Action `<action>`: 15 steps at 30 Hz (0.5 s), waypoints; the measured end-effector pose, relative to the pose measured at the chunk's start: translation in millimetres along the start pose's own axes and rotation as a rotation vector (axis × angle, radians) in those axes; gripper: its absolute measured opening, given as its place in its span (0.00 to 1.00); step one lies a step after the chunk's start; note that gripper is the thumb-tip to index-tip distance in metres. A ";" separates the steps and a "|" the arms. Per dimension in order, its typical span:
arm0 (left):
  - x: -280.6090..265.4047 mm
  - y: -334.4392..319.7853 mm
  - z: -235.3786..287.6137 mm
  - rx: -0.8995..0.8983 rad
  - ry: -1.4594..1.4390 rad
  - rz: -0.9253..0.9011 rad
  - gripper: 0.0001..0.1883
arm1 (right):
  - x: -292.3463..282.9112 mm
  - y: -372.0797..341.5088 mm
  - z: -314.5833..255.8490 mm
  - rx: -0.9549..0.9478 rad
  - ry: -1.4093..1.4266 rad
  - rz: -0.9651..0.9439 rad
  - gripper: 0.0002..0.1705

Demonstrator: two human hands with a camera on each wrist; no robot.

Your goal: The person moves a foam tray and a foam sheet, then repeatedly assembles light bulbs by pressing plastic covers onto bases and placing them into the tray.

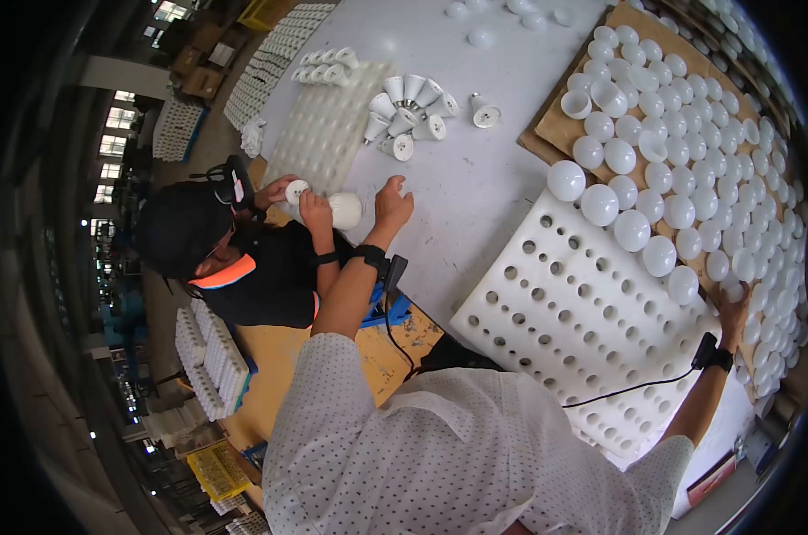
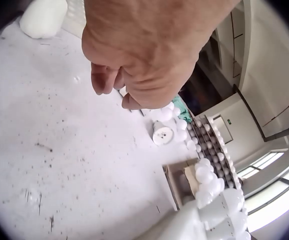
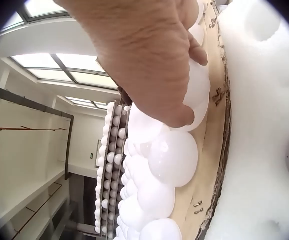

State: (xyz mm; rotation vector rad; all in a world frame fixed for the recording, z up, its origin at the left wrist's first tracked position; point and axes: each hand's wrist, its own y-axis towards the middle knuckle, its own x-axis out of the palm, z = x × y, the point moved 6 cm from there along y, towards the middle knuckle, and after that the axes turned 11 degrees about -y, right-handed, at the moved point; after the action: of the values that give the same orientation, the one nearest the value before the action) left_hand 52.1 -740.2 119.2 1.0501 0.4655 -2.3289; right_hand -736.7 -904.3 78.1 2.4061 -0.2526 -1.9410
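At the right in the head view, my right hand (image 1: 734,314) grips a white bulb dome (image 3: 198,92) at the near edge of a dome-covered cardboard sheet (image 1: 547,120). Its thumb and fingers lie against the dome's sides in the right wrist view. Several domes (image 3: 173,157) sit right beside that hand. My left hand (image 1: 393,205) hangs over the grey table with loosely curled fingers and nothing in them. Beneath the right forearm lies a white foam tray (image 1: 531,316) with rows of round holes. A row of white domes (image 1: 631,230) lines the tray's far edge.
Another person (image 1: 234,241) at the left holds a white bulb base (image 1: 297,191). Cone-shaped bulb bases (image 1: 404,119) cluster on the table (image 1: 457,196), one standing apart (image 1: 485,112). A pale dimpled tray (image 1: 319,134) lies nearby. Cables run from both wrists.
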 end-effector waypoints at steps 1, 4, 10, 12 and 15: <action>-4.8 17.4 -3.6 -0.010 0.081 0.035 0.22 | -5.6 -5.0 -3.5 0.054 0.012 -0.018 0.34; -8.9 61.4 -7.3 -0.051 0.162 0.020 0.29 | -35.7 -18.4 -16.9 0.123 0.009 0.122 0.35; 15.8 121.2 -42.0 0.283 0.270 -0.090 0.27 | -75.5 -115.6 -45.1 0.497 1.179 0.185 0.24; 16.0 111.2 -27.8 0.399 0.345 -0.080 0.18 | -75.4 -145.8 -83.1 0.524 1.535 0.065 0.23; 19.9 78.2 -2.8 0.354 0.343 -0.173 0.20 | -81.9 -178.5 -147.1 0.476 1.624 -0.075 0.33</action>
State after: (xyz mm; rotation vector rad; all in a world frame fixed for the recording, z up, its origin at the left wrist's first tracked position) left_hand 89.6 -807.5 95.3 1.6519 0.2813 -2.4454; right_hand -592.0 -726.4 165.5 3.2865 -0.4943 0.5393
